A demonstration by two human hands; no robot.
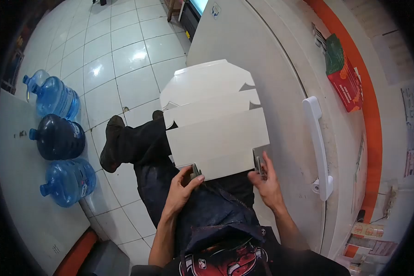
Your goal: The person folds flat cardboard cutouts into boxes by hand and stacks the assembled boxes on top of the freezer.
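An unfolded white cardboard box blank (218, 140) lies across my lap, its creased panels reaching away from me over my dark trousers. My left hand (183, 187) pinches a small grey-sided flap at the near left corner between thumb and fingers. At the near right corner, my right hand (268, 183) has its thumb and fingers around the matching flap, which is folded upward. Both flaps show their grey inner face. The far panel has cut corners and notches along its sides, and the underside of the blank is hidden.
Several large blue water jugs (71, 181) lie on their sides at the left. A white chest freezer (280, 92) with a white handle (318, 147) stands close on the right. On it sits a red and green box (344, 76). White tiles (101, 60) cover the floor.
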